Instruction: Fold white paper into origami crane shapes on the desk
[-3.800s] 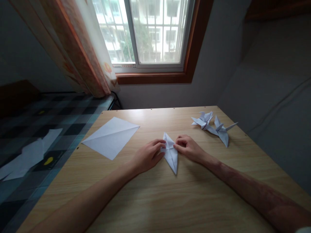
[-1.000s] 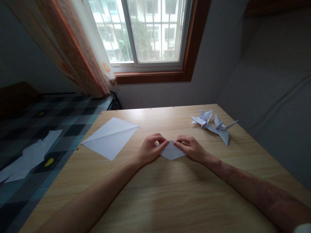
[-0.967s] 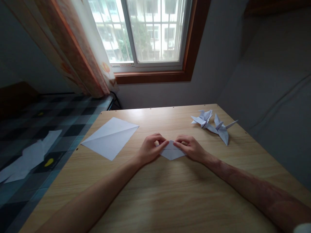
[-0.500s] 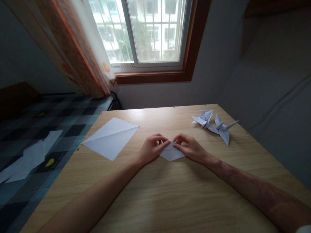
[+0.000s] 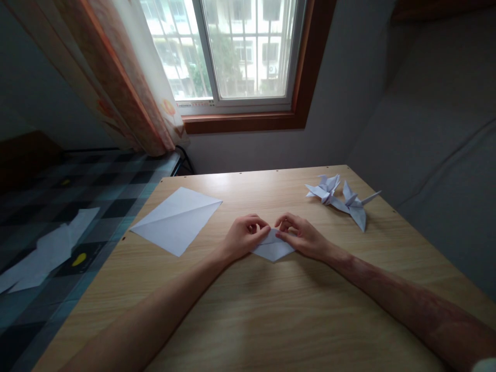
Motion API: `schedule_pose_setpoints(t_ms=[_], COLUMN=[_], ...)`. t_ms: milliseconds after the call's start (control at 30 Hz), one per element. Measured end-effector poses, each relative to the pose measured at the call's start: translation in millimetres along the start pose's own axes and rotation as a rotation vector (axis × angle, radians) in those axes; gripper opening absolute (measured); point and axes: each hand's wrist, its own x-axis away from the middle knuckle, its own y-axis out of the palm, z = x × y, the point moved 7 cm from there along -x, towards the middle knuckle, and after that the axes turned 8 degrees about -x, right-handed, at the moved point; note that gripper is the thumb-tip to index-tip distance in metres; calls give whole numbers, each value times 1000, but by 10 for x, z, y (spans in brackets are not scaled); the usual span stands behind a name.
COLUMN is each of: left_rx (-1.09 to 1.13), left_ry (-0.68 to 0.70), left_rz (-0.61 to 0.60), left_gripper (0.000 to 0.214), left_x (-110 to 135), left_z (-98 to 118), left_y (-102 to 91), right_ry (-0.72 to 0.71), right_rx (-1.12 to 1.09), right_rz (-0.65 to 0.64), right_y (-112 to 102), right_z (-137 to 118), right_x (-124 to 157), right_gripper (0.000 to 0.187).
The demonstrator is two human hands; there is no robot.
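Squarely mid-table (image 5: 271,320), the folded white paper (image 5: 272,249) lies flat — left hand (image 5: 243,238) pinching its nine o'clock edge, right hand (image 5: 301,236) pinching at three, fingertips nearly meeting over its top edge.

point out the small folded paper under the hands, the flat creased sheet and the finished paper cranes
small folded paper (image 5: 272,250), head view, its near tip
flat creased sheet (image 5: 176,219), head view, middle by the crease
finished paper cranes (image 5: 343,200), head view, where the two meet
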Motion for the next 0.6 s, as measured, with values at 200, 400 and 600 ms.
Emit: schedule_pose_setpoints(t_ms=[200,400,600], left_rx=[23,15,44], left_ry=[-9,-14,-61], left_rz=[-21,31,114], left_gripper=[33,34,35], left_x=[4,0,-5], left_z=[-34,-70,-146], left_y=[22,-26,-96], right_ry=[17,12,20], right_rx=[-29,37,-16], right_rz=[-7,58,192], right_y=[27,-43,-166], right_z=[2,23,137], right_x=[9,4,12], right_gripper=[26,23,30])
